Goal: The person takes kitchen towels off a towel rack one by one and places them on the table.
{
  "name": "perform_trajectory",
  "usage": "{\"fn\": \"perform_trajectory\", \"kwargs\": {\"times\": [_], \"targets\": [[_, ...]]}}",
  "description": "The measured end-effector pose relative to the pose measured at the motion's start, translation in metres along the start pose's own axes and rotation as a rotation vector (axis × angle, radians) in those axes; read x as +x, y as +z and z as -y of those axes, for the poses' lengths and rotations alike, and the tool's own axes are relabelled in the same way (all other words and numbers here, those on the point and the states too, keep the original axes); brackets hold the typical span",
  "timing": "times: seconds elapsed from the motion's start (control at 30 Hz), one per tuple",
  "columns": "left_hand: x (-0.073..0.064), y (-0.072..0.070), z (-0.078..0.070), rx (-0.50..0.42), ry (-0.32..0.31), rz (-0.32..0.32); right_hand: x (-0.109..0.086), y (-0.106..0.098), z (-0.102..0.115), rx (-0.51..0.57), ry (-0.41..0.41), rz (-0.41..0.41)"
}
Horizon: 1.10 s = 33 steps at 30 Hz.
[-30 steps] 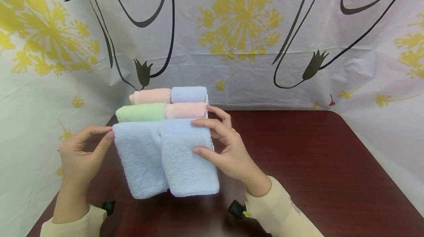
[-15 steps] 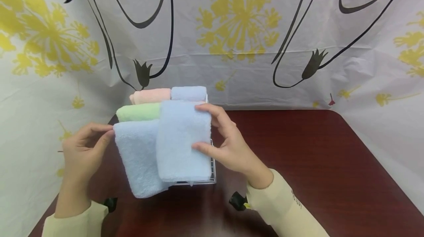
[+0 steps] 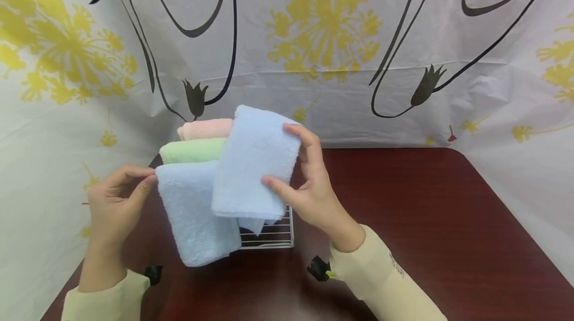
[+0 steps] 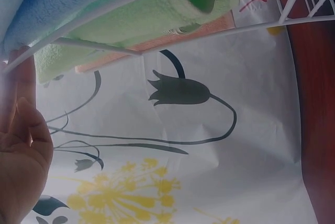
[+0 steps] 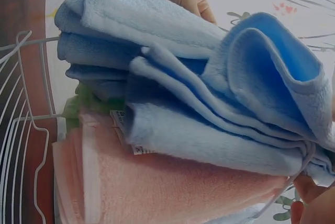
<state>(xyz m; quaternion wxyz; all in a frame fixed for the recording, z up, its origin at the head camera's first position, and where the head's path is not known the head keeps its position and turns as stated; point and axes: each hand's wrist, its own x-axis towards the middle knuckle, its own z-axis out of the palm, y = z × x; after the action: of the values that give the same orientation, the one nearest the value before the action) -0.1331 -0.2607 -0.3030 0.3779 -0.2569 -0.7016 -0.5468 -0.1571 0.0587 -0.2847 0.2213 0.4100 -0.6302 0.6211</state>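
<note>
In the head view my right hand (image 3: 316,194) grips a folded light blue towel (image 3: 255,161) by its right side, tilted and raised over the basket. The thumb lies on its front face, the index finger at its upper edge. My left hand (image 3: 112,209) pinches the top left corner of a second light blue towel (image 3: 197,216), which hangs over the front of the white wire basket (image 3: 269,247). The left wrist view shows those fingers close to the wire rim (image 4: 115,49). A pink towel (image 5: 178,182) lies below the blue folds in the right wrist view.
Behind the blue towels, a rolled green towel (image 3: 193,150) and a rolled pink towel (image 3: 206,128) sit in the basket. It stands on a dark red table (image 3: 403,211), with a patterned white curtain (image 3: 332,106) behind. A small black object (image 3: 318,268) is near the right sleeve.
My right hand has lifted its light blue towel up and back and tilted it, exposing the basket's front wires and covering the back right rolls. The left hand stays nearly still.
</note>
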Motion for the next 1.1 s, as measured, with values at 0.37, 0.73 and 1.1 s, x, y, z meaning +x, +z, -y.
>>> {"fn": "perform_trajectory", "kwargs": {"times": [0.37,0.73,1.1], "targets": [[0.000,0.002,0.002,-0.028,-0.009,-0.012,0.001,0.006,-0.005,0.062,-0.077,-0.164],[-0.002,0.002,0.002,-0.046,-0.007,-0.024,0.007,0.007,-0.010,0.222,-0.129,-0.364],[-0.002,0.003,0.002,-0.056,-0.002,-0.027,0.011,0.003,-0.012,0.243,-0.191,-0.501]]}}
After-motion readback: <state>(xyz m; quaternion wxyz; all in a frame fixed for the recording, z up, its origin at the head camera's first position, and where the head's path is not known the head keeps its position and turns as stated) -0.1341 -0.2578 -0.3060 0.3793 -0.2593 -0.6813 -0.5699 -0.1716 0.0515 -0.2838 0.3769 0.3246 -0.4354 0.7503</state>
